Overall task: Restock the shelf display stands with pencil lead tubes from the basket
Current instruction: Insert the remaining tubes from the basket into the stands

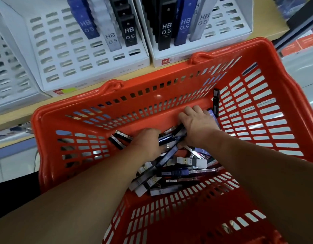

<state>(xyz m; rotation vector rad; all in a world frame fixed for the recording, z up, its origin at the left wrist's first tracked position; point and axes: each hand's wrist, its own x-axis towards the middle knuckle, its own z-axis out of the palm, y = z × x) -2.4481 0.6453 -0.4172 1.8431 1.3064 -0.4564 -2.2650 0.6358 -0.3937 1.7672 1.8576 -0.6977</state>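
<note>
The pencil lead tubes [171,175] lie in a loose heap on the floor of the red basket [152,95], which rests against the shelf [268,30] edge. The left hand [147,141] is curled round several dark tubes. The right hand [198,127] lies knuckles-up over the same bundle; whether it grips cannot be told. The step in hand is judged to be gathering stock. Next: lift the bundle clear and seat the tubes upright in empty slots of the white display stands [52,41].
</note>
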